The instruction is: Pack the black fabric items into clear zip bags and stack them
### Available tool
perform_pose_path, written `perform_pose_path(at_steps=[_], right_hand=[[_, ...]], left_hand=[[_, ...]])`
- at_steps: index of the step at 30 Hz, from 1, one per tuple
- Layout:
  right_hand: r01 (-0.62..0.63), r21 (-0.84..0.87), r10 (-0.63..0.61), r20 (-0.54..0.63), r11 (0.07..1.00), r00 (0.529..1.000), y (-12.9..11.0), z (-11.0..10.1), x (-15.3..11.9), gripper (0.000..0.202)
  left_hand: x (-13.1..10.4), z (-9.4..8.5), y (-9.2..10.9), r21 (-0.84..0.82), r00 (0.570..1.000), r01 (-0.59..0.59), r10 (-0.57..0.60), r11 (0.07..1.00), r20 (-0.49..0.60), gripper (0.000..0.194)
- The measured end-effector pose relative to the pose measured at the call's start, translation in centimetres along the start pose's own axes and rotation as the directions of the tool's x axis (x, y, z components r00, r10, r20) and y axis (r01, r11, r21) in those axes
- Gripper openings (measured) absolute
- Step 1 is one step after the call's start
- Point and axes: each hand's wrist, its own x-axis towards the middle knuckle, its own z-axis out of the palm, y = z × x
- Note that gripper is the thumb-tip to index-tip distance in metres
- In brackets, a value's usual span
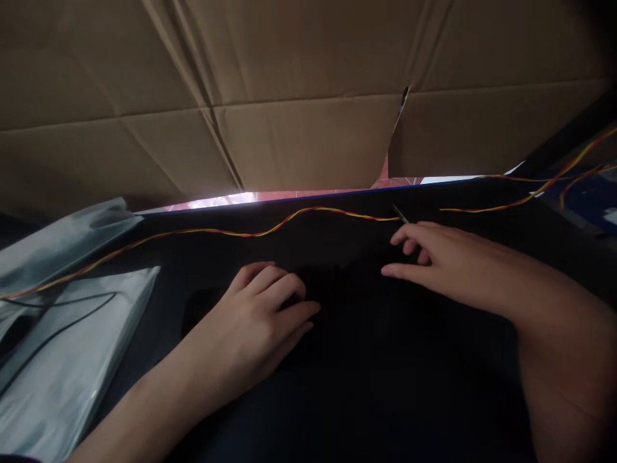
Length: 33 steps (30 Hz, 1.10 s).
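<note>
My left hand (270, 315) rests low over the dark table surface, its fingers bent and drawn together. What it holds, if anything, is lost in the dark around it. Farther to the right, my right hand (429, 254) has its thumb stretched apart from its curled fingers. A thin, dark metal tool (400, 213) with a pointed end shows just beyond those fingertips; its kind is unclear, and I cannot tell whether they touch it. The twisted red-and-yellow wire (289, 220) runs across the table beyond both hands, passing close to the tool.
Clear plastic bags (101, 321) lie at the left, with a thin black cable (72, 301) over one. Large brown cardboard (299, 141) stands upright behind the table's far edge. A blue item (588, 199) sits at the far right. Red floor tiles show through the gap under the cardboard.
</note>
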Motion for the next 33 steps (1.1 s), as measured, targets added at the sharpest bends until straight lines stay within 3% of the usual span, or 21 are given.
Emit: perform_pose_path(at_steps=[7,10,13,16,18,21,23,26,29,33], right_hand=[[-0.016,0.072,0.016,-0.005,0.997,1.0,-1.3,0.0,1.9,0.031],[0.119,0.113,-0.122,0.02,0.986,0.992,-1.8,-1.1,1.6,0.014],[0.299,0.164,-0.325,0.17,0.94,0.93,-2.3,-2.3,0.6,0.007],[0.31,0.219,-0.372,0.355,0.925,0.858,-2.6,-2.8,0.0,0.006],[0.251,0.231,-0.314,0.297,0.94,0.902,-2.7,-2.8,0.0,0.021],[0.178,0.269,-0.211,0.097,0.947,0.973,-2.8,-2.8,0.2,0.03],[0.167,0.261,-0.193,0.076,0.951,0.978,-2.8,-2.7,0.3,0.024],[0.196,0.187,-0.225,0.149,0.963,0.963,-2.5,-2.2,0.4,0.017],[0.233,0.141,-0.253,0.152,0.962,0.955,-2.2,-1.7,0.7,0.022],[0.136,0.131,-0.147,0.076,0.982,0.986,-2.0,-1.5,1.0,0.028]], left_hand=[[0.2,0.0,-0.2,0.023,1.0,-0.014,0.014,1.0,-0.003,0.033],[0.2,-0.1,0.0,0.015,1.0,-0.017,0.017,1.0,0.022,0.04],[0.1,-0.1,0.1,0.007,0.999,-0.025,0.025,1.0,0.039,0.04],[0.0,0.1,0.0,0.006,0.998,-0.016,0.016,1.0,0.061,0.039],[-0.1,0.2,0.0,0.004,0.997,-0.01,0.01,1.0,0.073,0.04],[-0.1,0.3,0.0,-0.002,0.997,-0.009,0.009,1.0,0.078,0.041],[-0.1,0.3,0.0,-0.007,0.997,-0.008,0.008,1.0,0.082,0.04],[-0.1,0.3,0.0,-0.007,0.997,-0.007,0.007,1.0,0.081,0.04],[-0.1,0.4,-0.1,-0.004,0.997,-0.006,0.007,1.0,0.078,0.04],[-0.1,0.4,-0.1,-0.01,0.996,-0.007,0.008,1.0,0.091,0.04]])
